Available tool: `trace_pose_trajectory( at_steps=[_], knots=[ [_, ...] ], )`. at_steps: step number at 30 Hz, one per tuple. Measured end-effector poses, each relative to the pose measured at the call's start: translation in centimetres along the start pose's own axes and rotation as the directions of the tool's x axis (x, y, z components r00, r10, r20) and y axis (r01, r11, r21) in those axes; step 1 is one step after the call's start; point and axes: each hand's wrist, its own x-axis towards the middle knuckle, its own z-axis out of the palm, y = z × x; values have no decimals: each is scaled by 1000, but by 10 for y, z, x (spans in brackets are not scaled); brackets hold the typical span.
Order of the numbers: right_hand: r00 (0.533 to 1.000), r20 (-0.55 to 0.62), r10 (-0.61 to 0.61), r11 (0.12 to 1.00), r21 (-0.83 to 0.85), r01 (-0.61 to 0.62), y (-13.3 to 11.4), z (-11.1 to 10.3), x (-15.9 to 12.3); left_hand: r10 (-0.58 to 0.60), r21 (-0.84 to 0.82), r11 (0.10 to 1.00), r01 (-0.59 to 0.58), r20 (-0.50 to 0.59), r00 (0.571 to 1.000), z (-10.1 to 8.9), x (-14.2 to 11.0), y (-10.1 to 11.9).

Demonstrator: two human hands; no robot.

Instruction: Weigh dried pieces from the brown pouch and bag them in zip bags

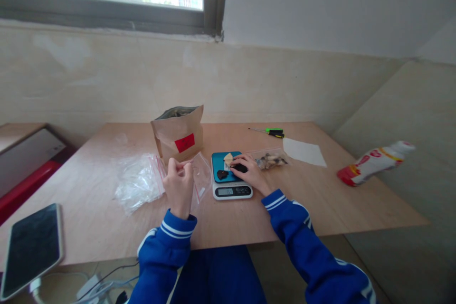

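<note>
Pinched in my left hand (179, 187) is the edge of a clear zip bag (203, 175), which lies between that hand and a small kitchen scale (233, 193). My right hand (252, 173) reaches over the scale's blue plate (218, 159), its fingers curled round a dark piece (240, 168). Another dark dried-looking piece (223, 174) and a pale beige piece (228, 158) rest on the plate. The scale's display is lit, but its digits are too small to read surely. Right of the plate lies a filled clear bag (271, 160) of brownish pieces, partly behind my right hand.
An open brown paper pouch (180, 135) with a red label stands behind my left hand. Clear plastic bags (138, 183) are piled at left. Two screwdrivers (274, 132), white paper (304, 152) and a bottle (372, 164) are to the right. A tablet (33, 242) lies front left.
</note>
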Motion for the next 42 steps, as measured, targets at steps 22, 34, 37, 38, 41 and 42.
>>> trace_pose_trajectory(
  at_steps=[22,34,37,38,41,42],
  knots=[
    [864,-142,483,681,681,-269,-57,-3,29,-57,148,988,49,49,997,19,-3,4],
    [795,116,595,272,902,-335,-116,18,40,-68,192,980,52,77,995,17,-5,9],
    [802,64,594,297,909,-292,-120,13,45,-64,203,978,45,84,994,17,-6,8],
    [804,44,593,303,913,-274,-122,11,46,-62,204,978,44,85,994,17,-6,7],
    [808,26,589,295,924,-244,-125,14,46,-74,184,981,59,76,994,17,-6,7],
    [810,36,586,292,922,-253,-125,16,45,-78,167,984,67,65,995,17,-6,7]
  ],
)
